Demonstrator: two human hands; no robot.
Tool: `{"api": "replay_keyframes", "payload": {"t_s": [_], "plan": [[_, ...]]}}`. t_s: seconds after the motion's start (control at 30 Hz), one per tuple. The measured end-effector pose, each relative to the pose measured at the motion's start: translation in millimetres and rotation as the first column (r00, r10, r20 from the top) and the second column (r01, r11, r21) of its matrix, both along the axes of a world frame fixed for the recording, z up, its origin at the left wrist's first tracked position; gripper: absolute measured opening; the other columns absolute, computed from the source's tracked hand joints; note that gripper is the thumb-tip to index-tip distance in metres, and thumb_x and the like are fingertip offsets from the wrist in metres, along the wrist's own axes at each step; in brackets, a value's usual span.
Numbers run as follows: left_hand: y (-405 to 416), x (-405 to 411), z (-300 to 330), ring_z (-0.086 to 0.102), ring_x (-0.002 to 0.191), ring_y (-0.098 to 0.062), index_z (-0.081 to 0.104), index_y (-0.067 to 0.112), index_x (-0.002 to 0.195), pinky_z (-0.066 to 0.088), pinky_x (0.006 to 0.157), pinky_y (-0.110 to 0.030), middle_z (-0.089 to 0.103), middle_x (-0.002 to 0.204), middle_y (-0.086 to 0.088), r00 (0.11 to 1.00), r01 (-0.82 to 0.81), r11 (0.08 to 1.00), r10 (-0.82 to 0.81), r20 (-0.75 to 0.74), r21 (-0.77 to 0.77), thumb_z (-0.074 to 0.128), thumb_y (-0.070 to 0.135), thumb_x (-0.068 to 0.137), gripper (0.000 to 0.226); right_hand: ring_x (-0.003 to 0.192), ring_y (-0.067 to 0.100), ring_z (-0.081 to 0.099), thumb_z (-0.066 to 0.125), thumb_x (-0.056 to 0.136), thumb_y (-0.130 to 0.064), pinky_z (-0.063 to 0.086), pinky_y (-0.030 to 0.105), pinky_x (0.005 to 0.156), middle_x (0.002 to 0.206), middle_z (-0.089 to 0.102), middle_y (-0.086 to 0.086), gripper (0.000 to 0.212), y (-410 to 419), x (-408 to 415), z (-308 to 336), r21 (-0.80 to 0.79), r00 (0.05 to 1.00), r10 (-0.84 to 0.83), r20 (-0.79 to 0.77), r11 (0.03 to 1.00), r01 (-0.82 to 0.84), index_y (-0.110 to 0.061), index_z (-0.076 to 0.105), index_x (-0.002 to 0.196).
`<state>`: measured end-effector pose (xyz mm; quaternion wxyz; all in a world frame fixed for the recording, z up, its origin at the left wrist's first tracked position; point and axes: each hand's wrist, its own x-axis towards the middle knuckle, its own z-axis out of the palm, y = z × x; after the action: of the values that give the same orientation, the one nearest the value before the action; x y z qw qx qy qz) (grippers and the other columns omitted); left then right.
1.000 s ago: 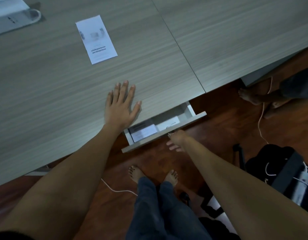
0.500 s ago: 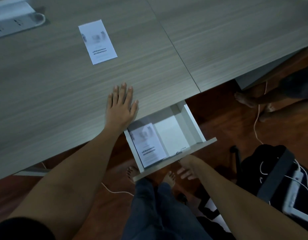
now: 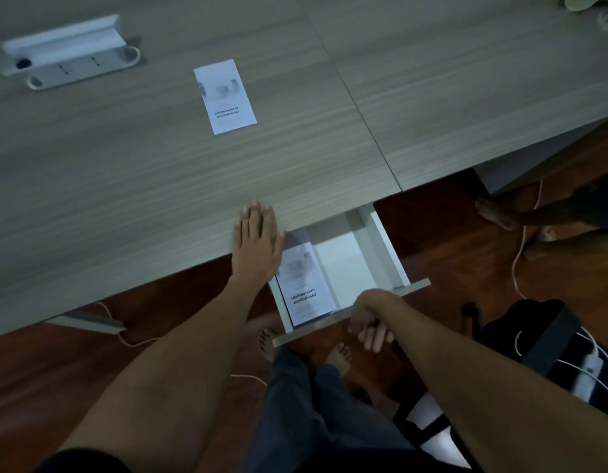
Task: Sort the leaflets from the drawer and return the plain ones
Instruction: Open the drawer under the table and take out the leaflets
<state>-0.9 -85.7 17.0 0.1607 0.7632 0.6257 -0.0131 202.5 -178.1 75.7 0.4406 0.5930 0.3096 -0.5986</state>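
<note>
A white drawer (image 3: pixel 384 254) stands pulled out from under the wooden desk (image 3: pixel 125 186). A printed leaflet (image 3: pixel 306 285) with pictures and dark text lies in its left half; the right half shows bare white bottom. My right hand (image 3: pixel 370 319) curls around the drawer's front panel (image 3: pixel 415 287) from below. My left hand (image 3: pixel 256 245) lies flat on the desk edge, fingers together, just left of the drawer. Another printed leaflet (image 3: pixel 225 96) rests on the desk top farther back.
A white power strip box (image 3: pixel 67 52) sits at the desk's back left. My bare feet (image 3: pixel 338 358) stand below the drawer. Another person's feet (image 3: pixel 497 213) are at the right. A dark bag (image 3: pixel 534 329) with white cables lies on the wooden floor.
The drawer has slid out from nearly closed to fully open, pulled by my right hand. The leaflet inside came into full view. My left hand stayed on the desk edge.
</note>
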Motion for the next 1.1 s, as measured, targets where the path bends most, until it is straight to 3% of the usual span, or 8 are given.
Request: {"api": "replay_keyframes", "payload": {"t_s": [0.17,0.33,0.43,0.63,0.77,0.9,1.0,1.1], "plan": [[-53.9,14.7,15.6,0.017,0.158,-0.032,0.026,0.009,0.161,0.019,0.126,-0.046,0.021,0.170,-0.015,0.979,-0.115,0.993,0.114,0.167,-0.001,0.036,0.038,0.108,0.061,0.065,0.020,0.060,0.045,0.103,-0.020,0.052,0.031,0.063,0.093,0.067,0.012,0.024,40.8,0.5,4.5,0.335,0.988,-0.124,-0.094,0.931,0.149,-0.004,0.062,0.099],[-91.4,36.4,24.3,0.049,0.137,-0.033,0.044,0.005,0.152,0.040,0.111,-0.042,0.044,0.153,-0.016,0.949,-0.049,0.996,0.071,0.306,-0.080,0.043,0.023,0.106,0.049,0.093,0.031,0.064,0.047,0.099,-0.017,0.052,0.037,0.089,0.102,0.065,0.019,0.030,45.7,-5.2,-6.7,0.735,0.988,-0.075,-0.135,0.661,0.151,0.007,0.065,0.100],[-94.3,43.6,18.5,0.036,0.149,-0.033,0.029,0.002,0.159,0.031,0.119,-0.038,0.033,0.161,-0.017,0.858,-0.157,0.938,0.284,0.429,-0.309,0.041,0.020,0.108,0.055,0.120,0.036,0.059,0.049,0.101,-0.019,0.048,0.041,0.101,0.130,0.062,0.023,0.039,43.2,-9.2,-24.8,0.728,0.978,-0.118,-0.170,0.654,0.205,0.010,0.062,0.124],[-79.3,49.3,3.3,0.002,0.161,-0.029,-0.005,-0.004,0.161,0.010,0.126,-0.031,-0.006,0.172,-0.018,0.753,-0.262,0.772,0.539,0.378,-0.578,0.042,0.017,0.109,0.074,0.141,0.035,0.042,0.047,0.104,-0.031,0.037,0.041,0.113,0.157,0.036,0.020,0.061,39.7,-17.3,-61.5,0.628,0.909,-0.292,-0.298,0.657,0.417,0.000,0.029,0.153],[-70.9,54.7,-6.4,0.014,0.159,-0.029,-0.008,0.003,0.163,0.021,0.123,-0.032,-0.006,0.173,-0.013,0.671,-0.343,0.643,0.678,0.301,-0.684,0.041,0.021,0.108,0.076,0.141,0.033,0.042,0.048,0.103,-0.031,0.036,0.037,0.111,0.158,0.035,0.018,0.062,32.7,-23.0,-83.1,0.599,0.866,-0.356,-0.350,0.626,0.499,-0.003,0.027,0.155],[-68.7,57.4,-15.9,0.032,0.152,-0.034,-0.002,0.010,0.165,0.035,0.116,-0.035,0.011,0.173,-0.011,0.607,-0.405,0.596,0.742,0.283,-0.693,0.040,0.019,0.107,0.072,0.133,0.030,0.048,0.049,0.103,-0.029,0.038,0.032,0.098,0.150,0.044,0.012,0.052,38.9,-20.2,-95.1,0.548,0.806,-0.464,-0.368,0.592,0.591,-0.008,0.037,0.149],[-71.6,59.2,-22.7,0.041,0.146,-0.034,0.001,0.013,0.165,0.040,0.106,-0.032,0.014,0.173,-0.008,0.579,-0.436,0.577,0.767,0.276,-0.690,0.041,0.019,0.106,0.072,0.087,0.017,0.053,0.048,0.104,-0.029,0.035,0.033,0.091,0.100,0.051,0.002,0.030,46.3,-18.4,-102.3,0.470,0.740,-0.551,-0.385,0.574,0.671,-0.012,0.053,0.127],[-73.9,60.1,-28.7,0.041,0.147,-0.032,0.001,0.015,0.166,0.040,0.109,-0.034,0.014,0.173,-0.006,0.553,-0.454,0.564,0.785,0.279,-0.689,0.041,0.020,0.106,0.072,0.076,0.017,0.049,0.044,0.104,-0.040,0.037,0.035,0.085,0.088,0.049,0.000,0.043,49.2,-22.7,-108.0,0.479,0.741,-0.566,-0.362,0.569,0.669,-0.006,0.057,0.126]]}}
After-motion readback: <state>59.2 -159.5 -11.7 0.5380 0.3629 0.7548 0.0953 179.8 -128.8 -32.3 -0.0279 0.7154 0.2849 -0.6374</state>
